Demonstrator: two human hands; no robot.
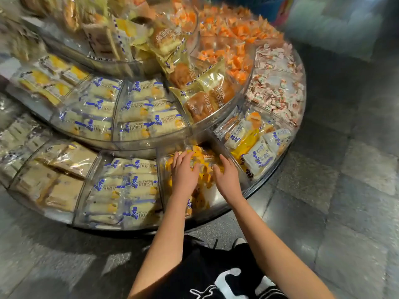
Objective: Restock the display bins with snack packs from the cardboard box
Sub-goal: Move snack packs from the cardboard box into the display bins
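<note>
1. Both hands were inside one clear bin (213,196) on the lowest tier of a round, stepped display stand (272,167).
2. The yellow snack packs (204,157) lay heaped in that bin, directly under and between the two hands.
3. The left hand (183,172) rested on the left part of the heap, released, its fingers fairly straight and spread over the packs.
4. The right hand (227,180) touched the right part of the heap, its fingers angled down among the packs. Blur hid whether it pinched one.
5. The hands were near each other, with a few yellow packs showing in the gap.
6. The bin just to the left held blue-printed white packs (133,184); the one to the right held white and yellow packs (258,156).
7. The stand stood on a grey tiled floor (323,190).
</note>
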